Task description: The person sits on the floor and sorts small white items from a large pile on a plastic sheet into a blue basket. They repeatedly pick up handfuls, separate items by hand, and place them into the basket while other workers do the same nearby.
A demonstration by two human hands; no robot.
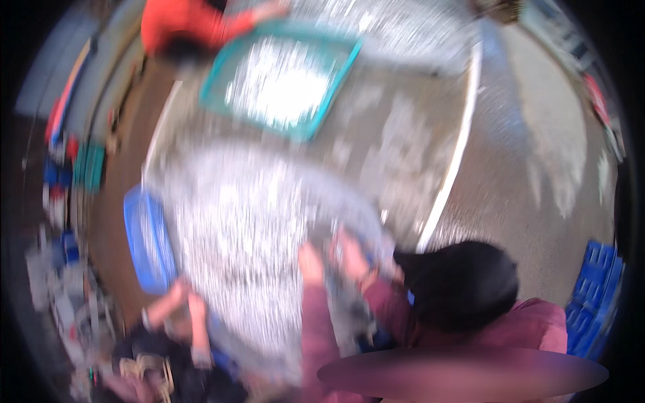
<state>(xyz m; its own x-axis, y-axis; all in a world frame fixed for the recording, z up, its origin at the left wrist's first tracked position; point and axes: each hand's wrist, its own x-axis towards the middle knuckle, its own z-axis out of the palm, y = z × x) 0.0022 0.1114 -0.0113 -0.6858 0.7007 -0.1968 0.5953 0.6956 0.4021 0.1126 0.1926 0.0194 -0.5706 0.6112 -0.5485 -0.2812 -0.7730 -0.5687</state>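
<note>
Neither of my own hands can be made out. Nearest below me is a large blurred pile of small silvery pieces, perhaps small fish [245, 221], spread over a pale sheet [336, 178]. At its right side a person in a black cap [463, 285] bends over. Two hands with matching maroon sleeves [319, 326] reach to the pile's edge; both appear to be that person's. Motion blur hides what their fingers hold. At the lower left, the two hands of a person in black [181, 366] are close together by the pile.
A blue tub [149, 242] stands at the pile's left edge. Farther off, a green-rimmed tray [326, 101] holds more bright silvery pieces beside a person in orange [181, 30]. Another silvery heap [416, 30] lies at the top. Blue crates [591, 295] are stacked at the right on wet ground.
</note>
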